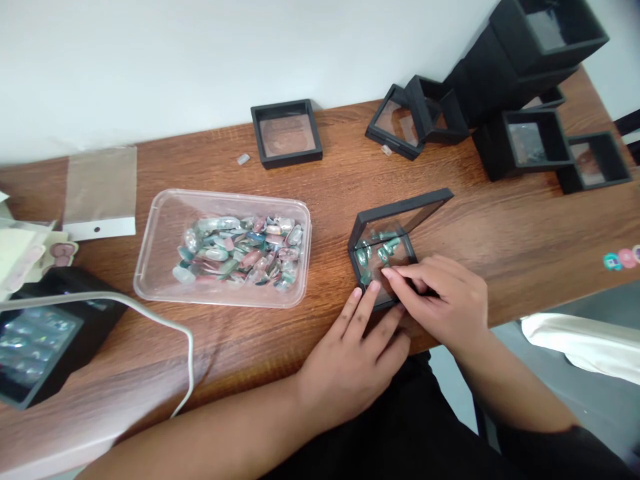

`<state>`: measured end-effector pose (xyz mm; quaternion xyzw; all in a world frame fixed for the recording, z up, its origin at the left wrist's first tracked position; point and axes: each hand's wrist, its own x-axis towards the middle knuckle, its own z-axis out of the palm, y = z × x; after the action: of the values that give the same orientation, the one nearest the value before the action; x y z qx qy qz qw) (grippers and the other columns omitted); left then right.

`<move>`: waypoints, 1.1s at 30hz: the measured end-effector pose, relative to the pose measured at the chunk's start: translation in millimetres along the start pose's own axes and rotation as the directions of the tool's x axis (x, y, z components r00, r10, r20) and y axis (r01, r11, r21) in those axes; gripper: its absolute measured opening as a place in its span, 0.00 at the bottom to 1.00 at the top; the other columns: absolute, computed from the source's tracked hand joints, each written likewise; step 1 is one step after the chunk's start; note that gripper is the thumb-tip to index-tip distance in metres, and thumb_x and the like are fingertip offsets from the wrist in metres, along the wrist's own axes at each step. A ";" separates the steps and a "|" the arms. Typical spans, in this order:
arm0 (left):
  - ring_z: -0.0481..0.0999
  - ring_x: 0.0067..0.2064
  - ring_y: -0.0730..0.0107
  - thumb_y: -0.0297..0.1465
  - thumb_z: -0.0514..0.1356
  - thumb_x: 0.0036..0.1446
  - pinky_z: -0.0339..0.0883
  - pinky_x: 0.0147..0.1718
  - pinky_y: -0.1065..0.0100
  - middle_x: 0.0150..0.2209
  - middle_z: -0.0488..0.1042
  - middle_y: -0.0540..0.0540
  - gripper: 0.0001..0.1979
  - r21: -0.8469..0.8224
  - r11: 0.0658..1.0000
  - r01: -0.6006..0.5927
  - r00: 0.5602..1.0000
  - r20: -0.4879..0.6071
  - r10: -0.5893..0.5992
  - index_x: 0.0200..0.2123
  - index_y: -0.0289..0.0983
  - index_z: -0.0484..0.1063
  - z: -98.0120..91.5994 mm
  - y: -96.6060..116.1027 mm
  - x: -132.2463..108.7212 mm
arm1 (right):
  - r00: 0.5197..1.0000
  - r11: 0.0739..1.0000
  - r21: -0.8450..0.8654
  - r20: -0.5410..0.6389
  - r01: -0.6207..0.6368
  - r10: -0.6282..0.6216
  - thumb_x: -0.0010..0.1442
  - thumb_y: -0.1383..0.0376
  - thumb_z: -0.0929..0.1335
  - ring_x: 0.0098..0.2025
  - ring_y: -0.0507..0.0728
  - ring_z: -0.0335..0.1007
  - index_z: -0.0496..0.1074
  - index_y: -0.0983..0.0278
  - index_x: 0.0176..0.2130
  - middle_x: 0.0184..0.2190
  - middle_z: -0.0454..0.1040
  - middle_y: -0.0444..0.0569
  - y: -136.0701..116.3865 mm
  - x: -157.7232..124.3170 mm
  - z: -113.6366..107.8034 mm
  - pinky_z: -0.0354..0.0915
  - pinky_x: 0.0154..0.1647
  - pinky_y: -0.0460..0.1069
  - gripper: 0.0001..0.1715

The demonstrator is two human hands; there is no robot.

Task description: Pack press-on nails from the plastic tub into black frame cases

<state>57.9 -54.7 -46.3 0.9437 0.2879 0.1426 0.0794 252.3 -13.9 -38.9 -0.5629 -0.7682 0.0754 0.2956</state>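
A black display frame with clear film panes (357, 233) stands hinged open in front of me, its lid tilted up at the back. Several green, glossy false nails (389, 248) lie on the lower pane. My left hand (357, 360) rests at the frame's near left corner, fingers stretched and spread, fingertips touching its edge. Over the lower pane, my right hand (440, 300) is closed in a pinch. Whatever lies between its fingertips is too small or hidden to make out. To the left, a clear plastic tub (160, 250) holds many green, blue and pink false nails (245, 250).
Another black frame (287, 160) lies by the wall, near a small clear piece (243, 159). Black frames (525, 140) are stacked at the back right. A clear bag (100, 187), a white cable (187, 333) and a dark box of shiny pieces (75, 347) lie left.
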 end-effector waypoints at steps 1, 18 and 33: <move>0.58 0.69 0.38 0.40 0.59 0.64 0.46 0.69 0.45 0.66 0.63 0.40 0.22 -0.002 1.000 -0.004 1.000 0.003 0.004 0.58 0.37 0.71 -0.1 0.1 0.0 | 1.000 1.000 0.005 -0.012 0.004 -0.003 0.60 0.67 0.72 0.23 0.50 0.61 0.75 0.61 0.30 0.18 0.67 0.41 0.7 -0.2 0.1 0.61 0.28 0.48 0.07; 0.53 0.71 0.40 0.37 0.61 0.62 0.48 0.70 0.44 0.61 0.69 0.41 0.17 -0.094 0.992 0.085 0.992 -0.083 -0.093 0.51 0.36 0.75 -4.5 -0.8 0.3 | 0.987 0.987 0.001 0.026 0.161 -0.161 0.60 0.71 0.71 0.28 0.52 0.71 0.76 0.62 0.42 0.28 0.78 0.45 8.5 -3.8 0.6 0.67 0.31 0.48 0.08; 0.59 0.69 0.44 0.37 0.58 0.64 0.53 0.69 0.49 0.62 0.69 0.41 0.19 -0.036 0.998 0.056 0.997 -0.047 -0.058 0.55 0.35 0.72 -0.1 -0.9 0.3 | 0.955 0.939 -0.195 0.142 0.285 -0.260 0.64 0.65 0.70 0.29 0.53 0.74 0.78 0.62 0.47 0.30 0.80 0.44 0.0 18.5 -3.4 0.62 0.30 0.51 0.11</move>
<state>57.7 -53.8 -46.4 0.9298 0.3141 0.1678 0.0928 250.6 2.3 -29.4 -0.4743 -0.8580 -0.0172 0.1965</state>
